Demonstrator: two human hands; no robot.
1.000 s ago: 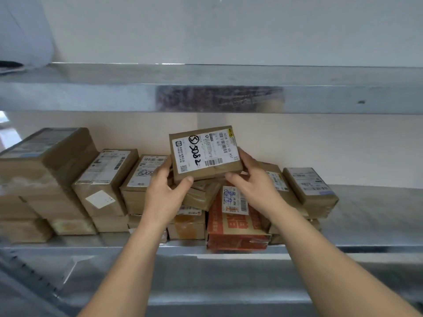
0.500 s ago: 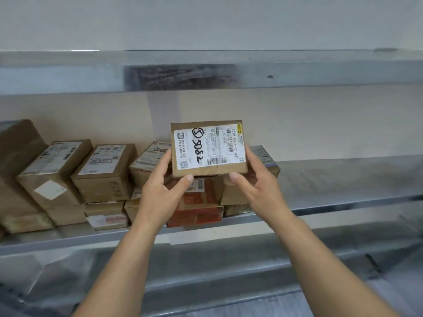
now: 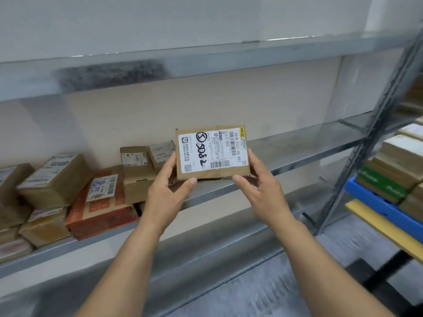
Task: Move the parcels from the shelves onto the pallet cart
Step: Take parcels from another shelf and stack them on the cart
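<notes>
Holding a small brown parcel [image 3: 211,170] up in front of the shelf [image 3: 297,160], both hands grip it by its lower corners. The left hand [image 3: 168,195] lays its thumb on the front face near the bottom left corner, with its fingers curled behind the left edge. The right hand [image 3: 261,193] mirrors it: thumb at the bottom right corner, fingers wrapped behind the right edge. The parcel hangs in the air, apart from the shelf, roughly level, its front turned to the camera.

A white label [image 3: 212,152] covers most of that front. It carries barcodes, small print and black marker writing, a circled 5 and the digits 3082, all running sideways. A yellow sticker [image 3: 242,132] sits at the top right corner.

To the left, other boxes lie on the same shelf. A red box [image 3: 100,213] with its own white label lies flat at the front edge. Just behind and to its right stands a brown box [image 3: 137,184], partly hidden by the left hand. Further left a stack [image 3: 57,181] of brown boxes reaches the edge of the view.

An upper shelf [image 3: 206,60] of grey metal runs across above. At the right a perforated post [image 3: 370,138] slants up the frame. Beyond it, more cartons [image 3: 398,156] are piled on a blue tray [image 3: 377,202], one of them bound with green tape [image 3: 380,186]. A yellow board [image 3: 377,225] lies just under the tray. That side is blurred. The floor [image 3: 251,294] below is grey.
</notes>
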